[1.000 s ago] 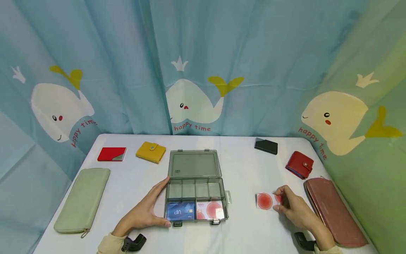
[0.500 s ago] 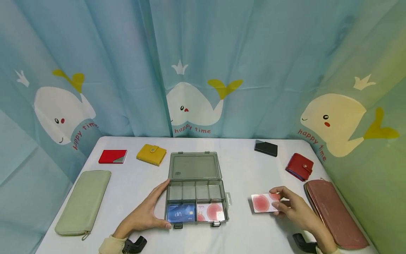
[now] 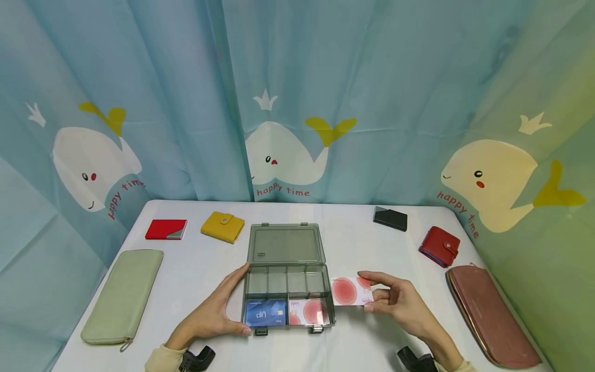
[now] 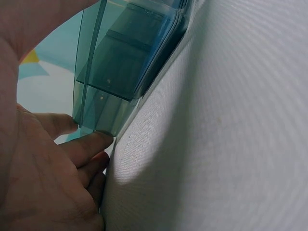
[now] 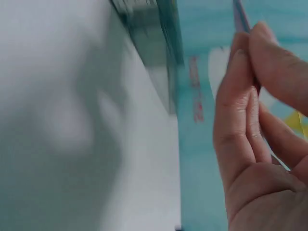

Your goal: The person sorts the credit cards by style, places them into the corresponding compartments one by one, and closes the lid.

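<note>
My left hand (image 3: 214,310) spans the left side of a clear grey divided plastic box (image 3: 285,244), thumb at its front corner and fingertips at the rear one. The box lies with its lid tipped back. In its front compartments are a blue VIP card (image 3: 261,313) and a pink-and-white card (image 3: 307,312). My right hand (image 3: 402,302) pinches another white card with pink circles (image 3: 346,292) between thumb and fingers, just beside the box's right edge. In the right wrist view this card (image 5: 239,14) shows edge-on between the fingertips.
Left side: a red card case (image 3: 162,229), a yellow snap wallet (image 3: 223,227) and a light green zip wallet (image 3: 122,297). On the right are a black card case (image 3: 390,218), a red snap wallet (image 3: 439,246) and a brownish-pink zip wallet (image 3: 492,315). A whale-print curtain (image 3: 395,77) hangs behind.
My right hand has lifted the pink-circle card from the table and carried it left to the box's right edge. My left hand keeps its place at the box.
</note>
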A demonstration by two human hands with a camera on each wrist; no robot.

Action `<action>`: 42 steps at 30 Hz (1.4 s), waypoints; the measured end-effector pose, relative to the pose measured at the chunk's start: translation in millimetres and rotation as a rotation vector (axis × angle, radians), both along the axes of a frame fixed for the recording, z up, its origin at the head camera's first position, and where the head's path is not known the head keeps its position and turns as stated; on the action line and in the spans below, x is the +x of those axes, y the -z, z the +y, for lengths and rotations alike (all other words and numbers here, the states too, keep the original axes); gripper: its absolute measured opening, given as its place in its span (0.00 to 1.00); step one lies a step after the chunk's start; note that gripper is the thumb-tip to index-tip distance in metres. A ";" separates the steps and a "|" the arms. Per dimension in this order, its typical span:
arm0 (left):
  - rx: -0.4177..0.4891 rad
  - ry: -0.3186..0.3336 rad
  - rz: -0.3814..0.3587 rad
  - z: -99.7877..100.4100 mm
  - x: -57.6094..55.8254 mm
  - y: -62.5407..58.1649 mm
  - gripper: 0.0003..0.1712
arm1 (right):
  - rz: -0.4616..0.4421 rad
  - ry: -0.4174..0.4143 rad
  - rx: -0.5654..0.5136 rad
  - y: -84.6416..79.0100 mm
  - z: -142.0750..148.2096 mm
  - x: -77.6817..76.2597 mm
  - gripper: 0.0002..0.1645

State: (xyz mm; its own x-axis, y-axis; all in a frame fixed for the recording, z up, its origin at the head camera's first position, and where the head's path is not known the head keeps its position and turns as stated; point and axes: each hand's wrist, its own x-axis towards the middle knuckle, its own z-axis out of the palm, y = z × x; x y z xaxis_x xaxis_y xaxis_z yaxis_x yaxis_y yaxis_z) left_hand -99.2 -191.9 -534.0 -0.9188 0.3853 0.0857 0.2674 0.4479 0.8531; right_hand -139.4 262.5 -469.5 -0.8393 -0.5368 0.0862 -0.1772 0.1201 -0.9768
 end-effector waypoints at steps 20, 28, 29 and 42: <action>0.008 0.004 0.015 -0.7 0.2 -0.2 0.81 | 0.383 -0.010 0.257 18.0 -64.3 9.1 0.32; 0.007 0.009 0.022 -2.2 -1.1 -1.1 0.82 | 0.415 0.010 0.327 19.9 -67.9 9.7 0.36; 0.009 0.010 0.022 -2.1 -1.1 -1.1 0.82 | 0.418 0.002 0.343 20.6 -68.7 10.1 0.37; -0.004 0.001 0.027 -0.7 -0.3 -1.3 0.82 | 0.389 0.112 0.357 14.9 -52.5 -18.8 0.38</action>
State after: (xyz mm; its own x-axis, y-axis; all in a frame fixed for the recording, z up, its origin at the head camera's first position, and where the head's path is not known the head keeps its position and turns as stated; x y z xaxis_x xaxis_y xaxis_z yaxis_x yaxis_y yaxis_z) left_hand -99.5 -192.6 -532.7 -0.9157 0.3869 0.1086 0.2907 0.4513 0.8437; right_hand -158.2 210.0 -484.4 -0.8358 -0.4983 0.2304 -0.4843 0.4717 -0.7369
